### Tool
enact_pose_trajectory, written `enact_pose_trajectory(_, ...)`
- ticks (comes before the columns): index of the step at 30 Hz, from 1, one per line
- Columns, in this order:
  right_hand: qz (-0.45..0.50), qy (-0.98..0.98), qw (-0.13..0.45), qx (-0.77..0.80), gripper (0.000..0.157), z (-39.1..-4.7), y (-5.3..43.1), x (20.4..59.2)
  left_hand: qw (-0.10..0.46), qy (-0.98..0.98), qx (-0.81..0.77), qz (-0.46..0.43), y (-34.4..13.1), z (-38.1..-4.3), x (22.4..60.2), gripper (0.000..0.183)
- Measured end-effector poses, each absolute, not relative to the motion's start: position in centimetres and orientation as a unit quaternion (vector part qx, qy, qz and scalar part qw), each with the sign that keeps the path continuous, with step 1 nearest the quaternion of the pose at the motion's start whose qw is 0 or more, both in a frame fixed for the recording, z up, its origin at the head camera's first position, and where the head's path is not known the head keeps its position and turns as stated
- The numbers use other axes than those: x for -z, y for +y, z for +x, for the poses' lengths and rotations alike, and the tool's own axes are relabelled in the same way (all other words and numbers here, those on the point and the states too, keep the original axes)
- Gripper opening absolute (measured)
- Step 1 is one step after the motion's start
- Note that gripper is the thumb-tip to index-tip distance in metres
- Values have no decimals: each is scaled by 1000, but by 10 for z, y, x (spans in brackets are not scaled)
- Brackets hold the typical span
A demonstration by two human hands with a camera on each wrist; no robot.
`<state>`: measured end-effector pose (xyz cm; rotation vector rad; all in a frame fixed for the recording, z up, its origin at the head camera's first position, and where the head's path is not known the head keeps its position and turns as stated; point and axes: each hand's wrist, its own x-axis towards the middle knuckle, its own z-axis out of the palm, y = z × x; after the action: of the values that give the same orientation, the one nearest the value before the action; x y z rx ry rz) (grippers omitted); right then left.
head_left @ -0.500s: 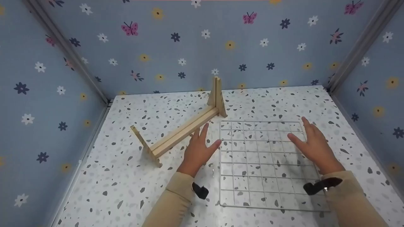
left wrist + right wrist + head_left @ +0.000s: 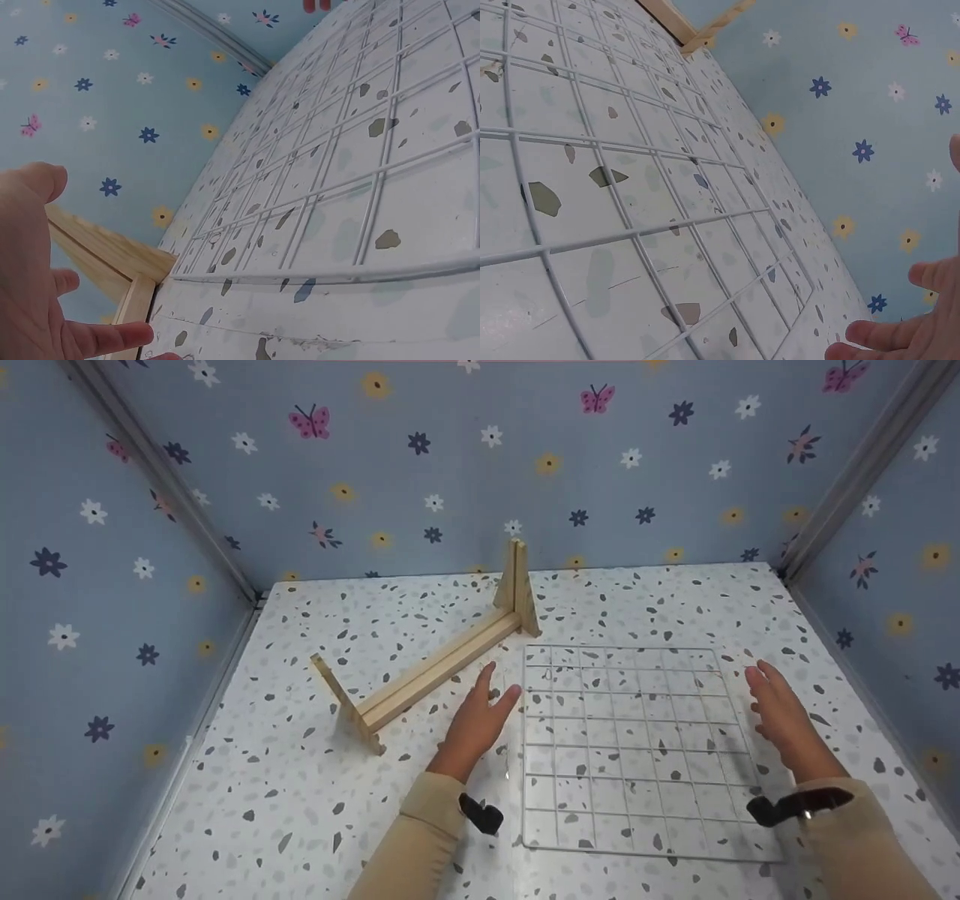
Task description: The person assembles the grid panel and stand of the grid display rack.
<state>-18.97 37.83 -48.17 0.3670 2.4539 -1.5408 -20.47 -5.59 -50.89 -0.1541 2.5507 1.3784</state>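
Right now your left grip (image 2: 476, 724) hangs with thumb and fingers apart around bare air, at the centre of the head view, just beside the left edge of the wire grid (image 2: 619, 748). Your right grip (image 2: 784, 716) is also unclasped, just outside the grid's right edge at the right of the frame. The grid lies flat on the desk (image 2: 247, 840), filling the lower middle to the right of centre.

Under it you have a white top with grey speckles. Beyond, pale blue panels close the space: the back wall (image 2: 465, 472) across the top, the left wall (image 2: 90, 682) and the right wall (image 2: 892, 675), printed with flowers, with butterflies along the top.

To the left of the grid stands the wooden stand (image 2: 442, 670), its bar slanting up toward upper centre between two upright end pieces. It takes the space just beyond your left fingers; whether they touch it, you cannot tell. At lower right, your black wrist strap (image 2: 799, 804) covers a bit of the grid's right edge.
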Motion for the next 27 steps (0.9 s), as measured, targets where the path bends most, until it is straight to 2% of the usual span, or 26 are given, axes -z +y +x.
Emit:
enact_pose_trajectory(12,243,794,139,539,107,-181,391,494,188,780,-588,-100,-48,-199,516,66)
enact_pose_trajectory(18,242,798,175,524,113,-179,393,500,217,751,-614,-108,-41,-194,521,67)
enact_pose_trajectory(27,260,812,173,494,110,-181,388,503,222,741,-627,-96,-34,-190,525,68)
